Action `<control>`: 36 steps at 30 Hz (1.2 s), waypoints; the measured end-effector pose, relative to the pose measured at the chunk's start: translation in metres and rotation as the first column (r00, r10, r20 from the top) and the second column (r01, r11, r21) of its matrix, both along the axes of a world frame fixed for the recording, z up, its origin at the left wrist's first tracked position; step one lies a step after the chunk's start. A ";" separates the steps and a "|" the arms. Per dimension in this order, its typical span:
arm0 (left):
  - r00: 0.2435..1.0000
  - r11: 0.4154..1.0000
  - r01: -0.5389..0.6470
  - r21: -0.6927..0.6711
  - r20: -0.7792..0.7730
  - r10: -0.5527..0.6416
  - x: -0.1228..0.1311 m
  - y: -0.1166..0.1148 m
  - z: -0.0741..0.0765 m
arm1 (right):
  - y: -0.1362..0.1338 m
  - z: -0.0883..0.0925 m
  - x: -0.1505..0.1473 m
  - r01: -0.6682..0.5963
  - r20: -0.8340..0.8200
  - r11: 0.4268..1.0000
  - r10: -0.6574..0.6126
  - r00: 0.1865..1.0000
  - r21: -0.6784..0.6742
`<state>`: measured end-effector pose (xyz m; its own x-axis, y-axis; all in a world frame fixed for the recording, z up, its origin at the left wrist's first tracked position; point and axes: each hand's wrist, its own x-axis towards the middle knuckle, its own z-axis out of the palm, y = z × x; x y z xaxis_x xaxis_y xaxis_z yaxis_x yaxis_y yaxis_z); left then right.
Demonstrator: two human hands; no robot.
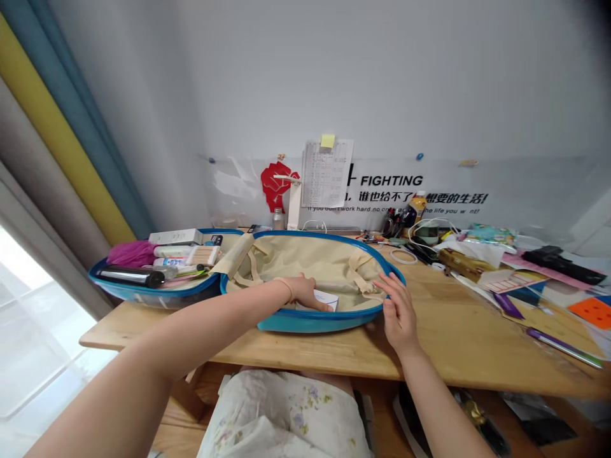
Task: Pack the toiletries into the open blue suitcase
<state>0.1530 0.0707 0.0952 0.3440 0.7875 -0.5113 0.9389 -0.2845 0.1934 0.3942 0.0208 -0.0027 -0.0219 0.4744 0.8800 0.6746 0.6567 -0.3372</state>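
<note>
A blue-rimmed suitcase with a beige lining lies spread out on the wooden table, its lined right half (305, 251) in front of me. Inside this half, near the front rim, my left hand (308, 292) is closed on a small white box (328, 299); part of the box is hidden by the hand. My right hand (400, 312) rests at the right end of the rim with its fingers stretched out and holds nothing. Beige straps (361, 278) lie in the lining close to its fingertips.
The suitcase's left half (162, 296) carries a magenta cloth bundle (131, 253), a white carton (175, 236), a black cylinder (136, 277) and other small items. Papers, pens and a black object (563, 264) clutter the table's right side. A white lamp (294, 203) stands behind.
</note>
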 end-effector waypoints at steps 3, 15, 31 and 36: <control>0.994 0.998 0.058 -0.008 0.090 -0.057 -0.001 0.003 -0.004 | 0.000 0.000 0.000 0.009 -0.003 1.000 -0.009 1.000 -0.007; 0.936 0.965 0.197 0.172 0.262 -0.237 0.011 0.001 -0.007 | 0.001 -0.001 0.001 0.004 -0.002 1.000 -0.004 1.000 -0.001; 0.904 0.621 -0.408 0.669 0.199 0.379 -0.180 0.077 0.052 | 0.001 0.000 0.001 0.011 -0.020 1.000 -0.011 1.000 0.003; 0.774 0.566 -0.342 0.750 -0.117 0.622 -0.290 0.082 0.043 | 0.000 0.000 0.003 0.031 0.000 0.999 -0.031 1.000 -0.028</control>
